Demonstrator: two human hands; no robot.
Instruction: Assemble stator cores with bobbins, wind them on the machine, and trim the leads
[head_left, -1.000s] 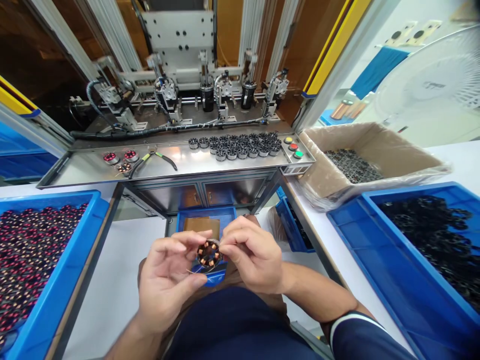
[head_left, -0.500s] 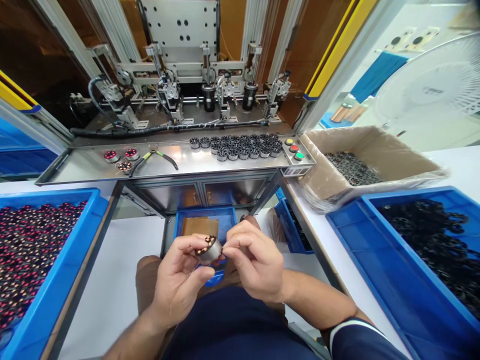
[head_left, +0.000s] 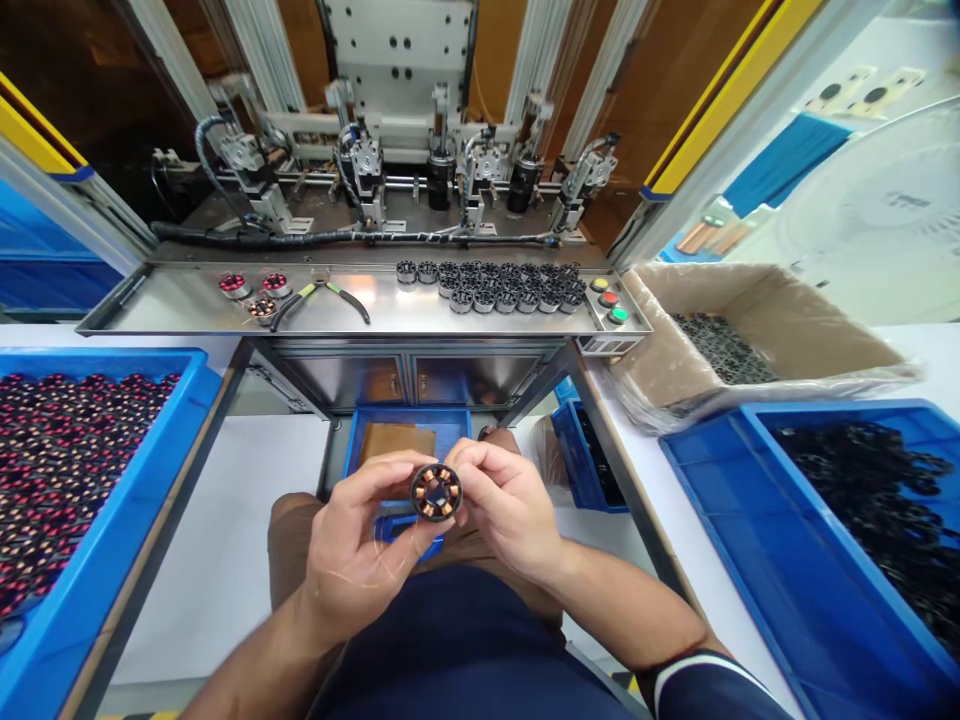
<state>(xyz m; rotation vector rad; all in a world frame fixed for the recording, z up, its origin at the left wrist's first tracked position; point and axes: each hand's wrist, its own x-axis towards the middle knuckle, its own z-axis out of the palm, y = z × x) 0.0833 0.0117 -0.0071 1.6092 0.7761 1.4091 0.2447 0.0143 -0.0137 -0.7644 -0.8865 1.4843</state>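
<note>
My left hand (head_left: 367,545) is closed round a wound motor stator (head_left: 436,492), its thumb below and its fingers along the upper left side. The stator is a dark ring with copper coils inside, and its open face is turned up towards me. At its right edge, the bent fingers of my right hand (head_left: 506,505) are closed against the rim; their tips are partly hidden. Thin copper wire ends (head_left: 358,578) trail across my left palm.
On the metal ledge lie pliers (head_left: 321,292), several wound stators (head_left: 234,287) and rows of black stator cores (head_left: 506,290). Blue bins stand left (head_left: 191,400) and right (head_left: 720,520), with a lined carton (head_left: 832,335) behind. Control buttons (head_left: 609,299) sit at the ledge's right end.
The stator has turned from showing its silvery side to showing its coil face, and it sits slightly further right. Both hands stay on it. The camera view has shifted a little.
</note>
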